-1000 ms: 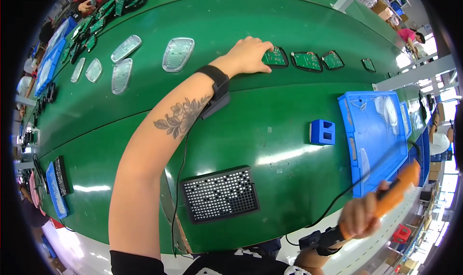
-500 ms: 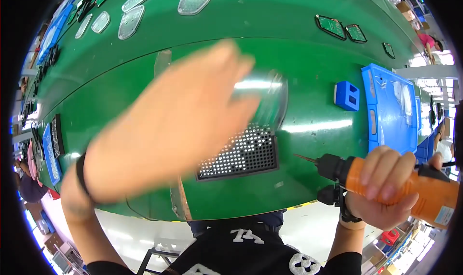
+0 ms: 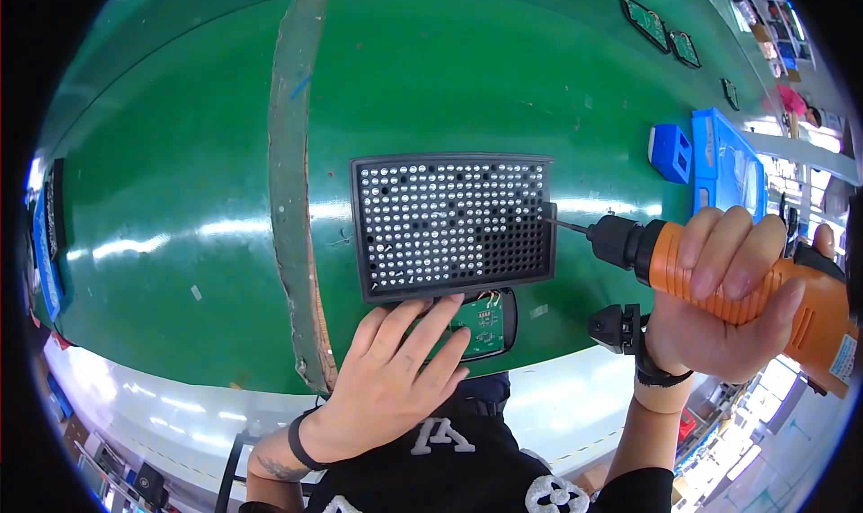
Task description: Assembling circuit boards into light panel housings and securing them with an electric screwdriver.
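Note:
My left hand (image 3: 395,356) lies over the left part of a rounded black case with a green circuit board (image 3: 485,322) inside. Its fingers reach the case's far edge, beside the tray, and the thumb rests over the board. Thin wires show near the board's far edge. Just beyond the case is a black screw tray (image 3: 360,234) with rows of holes, many filled with silver screws (image 3: 422,212); its lower right holes are dark. My right hand (image 3: 728,288) is wrapped round an orange electric screwdriver (image 3: 665,257). The bit points left, its tip at the tray's right edge.
A worn grey-green strip (image 3: 292,153) crosses the green table left of the tray. A blue block with openings (image 3: 670,153) and a blue bin (image 3: 706,158) stand to the right. More circuit boards in black cases (image 3: 645,23) lie at the far right.
My left hand has come back toward me from over the far side of the tray and now rests on the case near the front edge. The screwdriver stays in my right hand.

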`<state>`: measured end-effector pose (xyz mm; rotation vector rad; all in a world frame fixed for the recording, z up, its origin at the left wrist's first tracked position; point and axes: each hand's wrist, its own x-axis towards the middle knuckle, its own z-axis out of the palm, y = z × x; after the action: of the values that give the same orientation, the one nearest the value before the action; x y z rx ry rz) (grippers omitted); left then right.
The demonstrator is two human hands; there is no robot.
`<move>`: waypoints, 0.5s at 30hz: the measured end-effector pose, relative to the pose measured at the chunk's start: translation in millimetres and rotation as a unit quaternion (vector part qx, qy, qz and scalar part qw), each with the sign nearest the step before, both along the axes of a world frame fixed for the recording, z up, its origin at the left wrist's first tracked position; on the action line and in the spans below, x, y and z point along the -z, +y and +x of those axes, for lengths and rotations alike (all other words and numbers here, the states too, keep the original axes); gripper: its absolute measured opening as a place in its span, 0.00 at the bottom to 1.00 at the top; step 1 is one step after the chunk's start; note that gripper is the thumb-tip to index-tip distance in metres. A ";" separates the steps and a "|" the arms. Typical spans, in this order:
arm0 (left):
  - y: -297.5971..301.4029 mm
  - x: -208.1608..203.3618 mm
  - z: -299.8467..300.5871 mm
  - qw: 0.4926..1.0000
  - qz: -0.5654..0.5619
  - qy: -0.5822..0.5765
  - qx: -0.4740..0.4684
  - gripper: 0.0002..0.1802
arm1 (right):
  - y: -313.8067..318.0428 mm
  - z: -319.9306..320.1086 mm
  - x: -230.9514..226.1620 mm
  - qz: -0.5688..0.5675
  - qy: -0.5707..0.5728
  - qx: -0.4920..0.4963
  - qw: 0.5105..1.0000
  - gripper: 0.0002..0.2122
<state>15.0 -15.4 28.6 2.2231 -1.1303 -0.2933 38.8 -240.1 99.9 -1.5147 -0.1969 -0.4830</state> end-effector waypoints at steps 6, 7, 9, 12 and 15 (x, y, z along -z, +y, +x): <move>4.0 10.9 -2.6 0.999 -0.030 0.001 -0.016 0.18 | 0.4 3.4 4.2 -0.016 0.029 -0.009 0.999 0.08; 4.0 11.2 -3.1 0.999 -0.034 0.007 -0.020 0.19 | -0.7 3.9 4.8 -0.018 0.034 -0.010 0.999 0.08; 3.9 11.7 -3.2 0.999 -0.044 0.016 -0.025 0.21 | -3.4 4.1 5.4 -0.024 0.041 -0.009 0.999 0.09; 2.6 12.5 -4.0 0.998 -0.049 0.017 -0.031 0.20 | -10.1 2.6 6.6 -0.030 0.051 -0.006 0.998 0.11; 0.1 11.7 -3.2 0.998 -0.052 0.022 -0.035 0.18 | -18.1 -1.1 5.8 -0.036 0.061 -0.003 0.998 0.12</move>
<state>11.9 -15.2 16.9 2.1490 -1.0196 -0.2484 37.7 -258.1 94.1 -1.6074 -0.1241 -0.3810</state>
